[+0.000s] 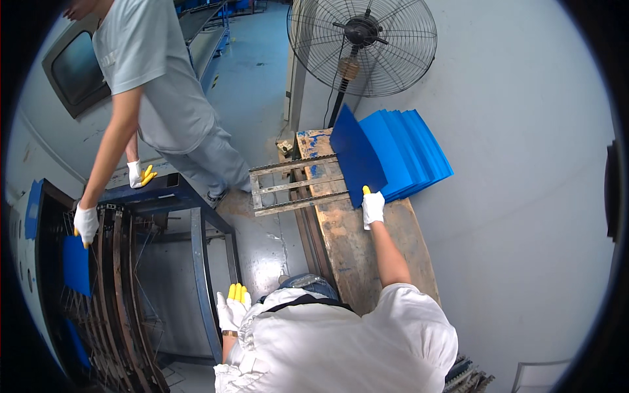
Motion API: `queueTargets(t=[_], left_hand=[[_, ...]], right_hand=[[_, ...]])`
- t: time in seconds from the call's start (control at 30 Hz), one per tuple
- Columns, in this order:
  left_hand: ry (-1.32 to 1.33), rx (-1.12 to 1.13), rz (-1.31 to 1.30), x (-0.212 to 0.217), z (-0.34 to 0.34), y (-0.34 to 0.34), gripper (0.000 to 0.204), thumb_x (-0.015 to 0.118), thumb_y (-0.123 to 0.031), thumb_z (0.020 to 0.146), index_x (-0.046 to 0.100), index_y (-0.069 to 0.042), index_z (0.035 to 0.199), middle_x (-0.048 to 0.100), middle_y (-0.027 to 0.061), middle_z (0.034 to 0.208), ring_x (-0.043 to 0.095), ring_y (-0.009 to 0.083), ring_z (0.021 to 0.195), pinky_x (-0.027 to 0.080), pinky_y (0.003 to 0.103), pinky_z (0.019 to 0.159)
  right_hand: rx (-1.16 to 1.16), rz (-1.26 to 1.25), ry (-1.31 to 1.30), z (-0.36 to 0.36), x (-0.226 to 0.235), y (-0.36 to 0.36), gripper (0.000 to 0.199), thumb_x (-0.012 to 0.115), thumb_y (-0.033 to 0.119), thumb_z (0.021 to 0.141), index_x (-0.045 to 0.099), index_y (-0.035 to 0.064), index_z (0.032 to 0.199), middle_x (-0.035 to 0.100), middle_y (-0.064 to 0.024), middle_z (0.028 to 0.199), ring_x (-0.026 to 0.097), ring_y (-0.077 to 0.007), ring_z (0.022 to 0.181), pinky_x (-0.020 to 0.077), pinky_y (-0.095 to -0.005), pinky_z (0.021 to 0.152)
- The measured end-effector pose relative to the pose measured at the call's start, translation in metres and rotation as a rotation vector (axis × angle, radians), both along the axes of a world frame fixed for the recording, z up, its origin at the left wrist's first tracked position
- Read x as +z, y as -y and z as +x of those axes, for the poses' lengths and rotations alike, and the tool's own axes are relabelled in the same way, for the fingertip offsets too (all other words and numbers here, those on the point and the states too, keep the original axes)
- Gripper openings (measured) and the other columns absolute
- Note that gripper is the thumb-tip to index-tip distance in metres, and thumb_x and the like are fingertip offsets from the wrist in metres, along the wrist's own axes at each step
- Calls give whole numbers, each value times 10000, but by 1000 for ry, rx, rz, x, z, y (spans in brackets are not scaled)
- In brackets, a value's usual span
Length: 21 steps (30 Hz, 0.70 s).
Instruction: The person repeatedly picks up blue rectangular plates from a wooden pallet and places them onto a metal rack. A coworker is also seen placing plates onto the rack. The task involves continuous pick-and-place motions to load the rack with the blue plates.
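Observation:
My right hand [373, 208], in a white glove with yellow fingertips, grips the lower near corner of a dark blue sheet [357, 157]. That sheet stands tilted on edge, in front of a fanned stack of brighter blue sheets [406, 154] on a worn wooden bench [377, 245]. A slotted metal frame [298, 184] lies partly on the bench, projecting past its left side, and its right end meets the dark sheet. Low beside my body, my left hand [233, 309], gloved the same way, is open with fingers extended and nothing in it.
At left, a co-worker [154, 85] reaches one gloved hand [86, 224] to a blue sheet [76, 265] by a machine with dark curved rails [121, 281]. A blue metal frame [200, 262] stands between us. Behind the bench is a large caged fan [362, 31]; a wall runs along the right.

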<state>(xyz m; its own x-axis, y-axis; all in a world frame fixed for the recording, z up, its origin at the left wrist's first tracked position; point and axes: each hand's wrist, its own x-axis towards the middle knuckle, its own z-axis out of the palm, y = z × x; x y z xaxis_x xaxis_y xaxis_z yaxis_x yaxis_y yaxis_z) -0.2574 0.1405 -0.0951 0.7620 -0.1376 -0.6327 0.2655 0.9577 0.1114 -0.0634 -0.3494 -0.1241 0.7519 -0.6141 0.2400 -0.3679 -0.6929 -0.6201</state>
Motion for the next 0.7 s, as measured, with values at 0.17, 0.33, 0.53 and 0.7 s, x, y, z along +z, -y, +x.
queueTargets(t=[0.17,0.33,0.53,0.7], left_hand=[[-19,16,5,-1,-5,-4,487,518,-451,787,472,-49,1058,518,96,1067,492,234,980,428,389,819],[-46,40,-5,-6,-9,-8,479,514,-454,788,477,-55,1050,521,93,1062,494,231,977,432,387,814],[-77,46,-41,-9,-9,-15,457,481,-459,805,507,-59,1024,550,90,1028,512,239,954,433,400,809],[-94,64,-76,-19,-13,-20,451,485,-450,804,502,-61,1032,543,88,1045,508,241,960,431,413,807]], right_hand=[[-50,567,-238,2,28,16,469,698,261,645,531,-12,987,580,-141,633,567,-263,565,446,-350,502],[-27,707,-275,-5,43,23,749,790,257,530,450,1,1146,598,-125,708,577,-263,642,462,-327,574],[-76,872,-267,-3,42,24,783,791,247,536,420,9,1183,601,-112,716,577,-235,648,466,-306,596],[-56,860,-306,-1,38,23,817,778,284,559,382,0,1215,605,-90,719,574,-219,645,466,-293,606]])
